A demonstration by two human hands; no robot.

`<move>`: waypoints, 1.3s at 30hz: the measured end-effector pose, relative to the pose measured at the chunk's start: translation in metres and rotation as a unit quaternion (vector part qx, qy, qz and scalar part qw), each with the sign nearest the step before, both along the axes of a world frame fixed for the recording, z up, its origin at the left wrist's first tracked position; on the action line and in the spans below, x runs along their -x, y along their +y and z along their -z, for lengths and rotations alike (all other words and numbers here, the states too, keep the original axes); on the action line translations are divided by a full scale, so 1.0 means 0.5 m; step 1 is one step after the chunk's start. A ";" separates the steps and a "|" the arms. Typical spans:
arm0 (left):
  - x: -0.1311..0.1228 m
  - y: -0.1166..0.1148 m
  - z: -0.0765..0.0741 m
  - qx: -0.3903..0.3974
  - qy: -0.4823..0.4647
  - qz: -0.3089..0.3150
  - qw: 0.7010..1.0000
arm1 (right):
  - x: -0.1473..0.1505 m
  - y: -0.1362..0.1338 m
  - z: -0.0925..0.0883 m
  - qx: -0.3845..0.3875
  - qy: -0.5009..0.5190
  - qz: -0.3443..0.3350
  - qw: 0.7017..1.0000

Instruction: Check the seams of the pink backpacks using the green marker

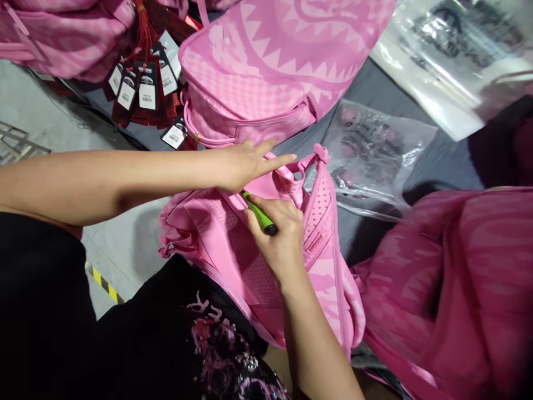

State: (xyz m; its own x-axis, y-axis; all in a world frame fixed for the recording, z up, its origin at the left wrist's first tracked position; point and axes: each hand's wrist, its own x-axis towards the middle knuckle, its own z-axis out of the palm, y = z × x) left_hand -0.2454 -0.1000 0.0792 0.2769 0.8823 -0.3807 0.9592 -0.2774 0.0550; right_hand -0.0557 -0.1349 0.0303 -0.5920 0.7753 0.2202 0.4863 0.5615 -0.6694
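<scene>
A pink backpack [258, 266] lies across my lap with its perforated straps and back side up. My left hand [250, 164] rests on its top edge near the hanging loop, fingers stretched out and spread. Wrapped in my right hand [281, 230] is a green-handled tool [259, 213] with a black end. Its tip points at the bag's top seam, just below my left palm, and is hidden there, so its exact kind does not show.
Another pink backpack [283, 66] with a toothed print lies beyond my hands. Beside it are several black-and-red barcode tags [146, 91]. Clear plastic bags [370, 150] lie on the dark grey surface [441, 155]. More pink backpacks sit at right [449, 278] and upper left [70, 39].
</scene>
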 end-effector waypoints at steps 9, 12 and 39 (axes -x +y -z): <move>0.011 0.000 0.025 -0.022 -0.053 0.004 0.998 | 0.015 -0.011 0.001 -0.019 0.010 0.033 0.999; 0.008 0.000 0.025 -0.021 -0.064 -0.004 0.998 | 0.018 -0.014 0.001 -0.026 0.012 0.040 0.999; 0.019 -0.010 0.040 -0.094 -0.005 0.034 0.995 | -0.211 0.285 0.052 0.085 -0.389 0.294 0.869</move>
State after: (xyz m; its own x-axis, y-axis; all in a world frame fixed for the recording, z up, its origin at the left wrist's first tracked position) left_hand -0.2548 -0.1049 0.0591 0.3412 0.9167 -0.2080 0.9376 -0.3477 0.0057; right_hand 0.0499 0.0077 0.0042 0.0000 0.9763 -0.2166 0.9982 -0.0129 -0.0582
